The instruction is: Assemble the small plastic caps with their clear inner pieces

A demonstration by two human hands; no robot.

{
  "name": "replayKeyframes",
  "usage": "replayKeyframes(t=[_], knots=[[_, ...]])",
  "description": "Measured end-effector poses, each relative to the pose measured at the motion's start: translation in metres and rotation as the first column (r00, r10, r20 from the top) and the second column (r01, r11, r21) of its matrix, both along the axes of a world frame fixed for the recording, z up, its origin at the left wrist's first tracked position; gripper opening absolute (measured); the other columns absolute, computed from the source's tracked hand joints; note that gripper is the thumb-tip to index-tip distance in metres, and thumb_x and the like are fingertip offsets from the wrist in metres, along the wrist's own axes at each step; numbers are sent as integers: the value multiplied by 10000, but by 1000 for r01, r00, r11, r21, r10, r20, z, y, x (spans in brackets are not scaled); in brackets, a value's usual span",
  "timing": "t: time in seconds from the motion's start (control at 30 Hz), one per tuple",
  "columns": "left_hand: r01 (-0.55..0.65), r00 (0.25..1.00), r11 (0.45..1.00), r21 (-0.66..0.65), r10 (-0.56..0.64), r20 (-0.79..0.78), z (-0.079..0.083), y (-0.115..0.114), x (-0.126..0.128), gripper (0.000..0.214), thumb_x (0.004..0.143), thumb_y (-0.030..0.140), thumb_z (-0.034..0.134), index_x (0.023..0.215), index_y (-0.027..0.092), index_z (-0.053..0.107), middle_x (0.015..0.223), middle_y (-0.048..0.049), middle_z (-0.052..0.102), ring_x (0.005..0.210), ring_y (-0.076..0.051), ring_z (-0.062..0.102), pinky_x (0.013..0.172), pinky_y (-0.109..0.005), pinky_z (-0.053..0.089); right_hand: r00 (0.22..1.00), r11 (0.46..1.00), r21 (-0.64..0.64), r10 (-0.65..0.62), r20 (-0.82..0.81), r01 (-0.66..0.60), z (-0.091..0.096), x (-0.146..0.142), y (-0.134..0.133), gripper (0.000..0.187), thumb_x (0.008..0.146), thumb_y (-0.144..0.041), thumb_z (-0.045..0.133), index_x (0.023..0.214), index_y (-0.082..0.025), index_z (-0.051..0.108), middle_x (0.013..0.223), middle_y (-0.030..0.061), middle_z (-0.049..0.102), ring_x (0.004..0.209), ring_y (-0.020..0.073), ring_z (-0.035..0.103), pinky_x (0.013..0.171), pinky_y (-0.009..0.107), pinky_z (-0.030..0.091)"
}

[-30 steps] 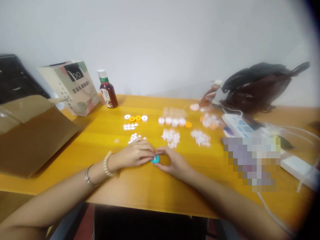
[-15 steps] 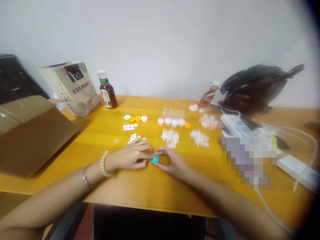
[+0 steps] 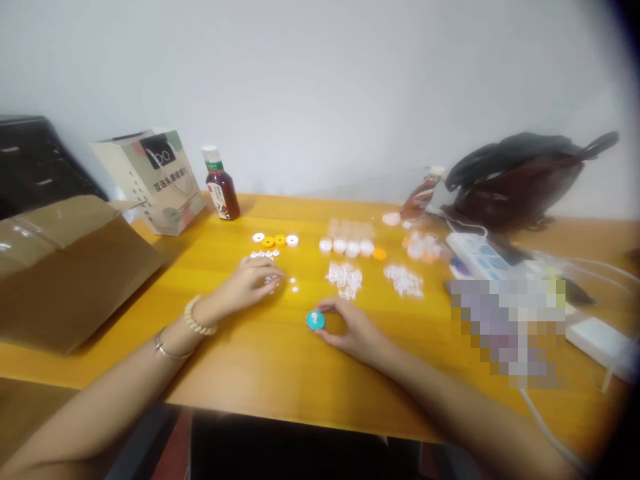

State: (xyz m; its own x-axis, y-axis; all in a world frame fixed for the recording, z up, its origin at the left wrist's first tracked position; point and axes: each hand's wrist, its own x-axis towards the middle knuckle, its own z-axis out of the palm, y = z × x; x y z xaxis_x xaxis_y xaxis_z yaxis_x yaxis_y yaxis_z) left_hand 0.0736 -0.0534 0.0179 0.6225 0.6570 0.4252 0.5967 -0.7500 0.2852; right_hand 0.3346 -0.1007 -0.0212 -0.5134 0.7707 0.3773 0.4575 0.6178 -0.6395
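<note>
Teal disc (image 3: 315, 320), right fingers (image 3: 338, 307) pinching, left fingers (image 3: 261, 273), hold unclear, bottle (image 3: 219, 200) holding red liquid (image 3: 231, 197)

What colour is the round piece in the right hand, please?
The round piece in the right hand is turquoise, best seen in the head view.

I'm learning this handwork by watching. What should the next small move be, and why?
Probably the left hand should pinch one of the small white pieces: its fingers are right over them, though whether it already holds one is unclear. The right hand grips the turquoise disc by its edge, leaving its face, with a pale spot at the middle, exposed.
</note>
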Motion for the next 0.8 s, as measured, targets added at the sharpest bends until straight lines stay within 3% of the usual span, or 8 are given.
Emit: replayKeyframes(t=[0.13, 0.3, 0.57, 0.67, 0.8], knots=[[6, 1000, 997, -78, -7, -18, -4, 8, -8, 228, 856, 275, 480, 1014, 181, 615, 920, -63, 617, 851, -155, 557, 788, -312, 431, 1000, 1000, 11, -3, 4, 3, 1, 1, 0, 305, 706, -226, 631, 984, -207, 507, 929, 53, 621, 864, 187, 609, 778, 347, 511], [5, 993, 1000, -15, -7, -116, -12, -7, 14, 247, 869, 271, 473, 1083, 226, 586, 977, -55, 583, 910, -163, 532, 816, -321, 386, 1000, 1000, 15, 0, 10, 0, 3, 0, 0, 325, 710, -241, 640, 1011, -204, 523, 935, 61, 619, 869, 192, 607, 787, 350, 504], [-114, 977, 993, 40, 120, -177, -21, -13, 30, 208, 890, 291, 439, 900, 211, 631, 902, -23, 609, 863, -156, 521, 744, -295, 340, 997, 998, 11, 57, 43, -58, 8, 2, 1, 329, 714, -234, 640, 1034, -201, 567, 927, 60, 581, 863, 181, 580, 798, 334, 480], [-119, 961, 985, 123, 145, -235, -21, -15, 33, 224, 900, 264, 414, 863, 180, 619, 847, -35, 610, 808, -157, 520, 690, -288, 324, 998, 999, -2, 51, 48, -50, 8, 2, 1, 283, 728, -220, 622, 1009, -212, 587, 910, 51, 567, 848, 173, 576, 789, 320, 478], [-36, 928, 957, 289, 139, -346, -22, -14, 33, 224, 905, 214, 394, 850, 164, 605, 845, -47, 611, 771, -163, 513, 673, -302, 302, 997, 998, -22, 57, 45, -56, 8, 2, 2, 250, 731, -221, 621, 979, -221, 592, 903, 44, 562, 838, 168, 573, 786, 312, 474]])
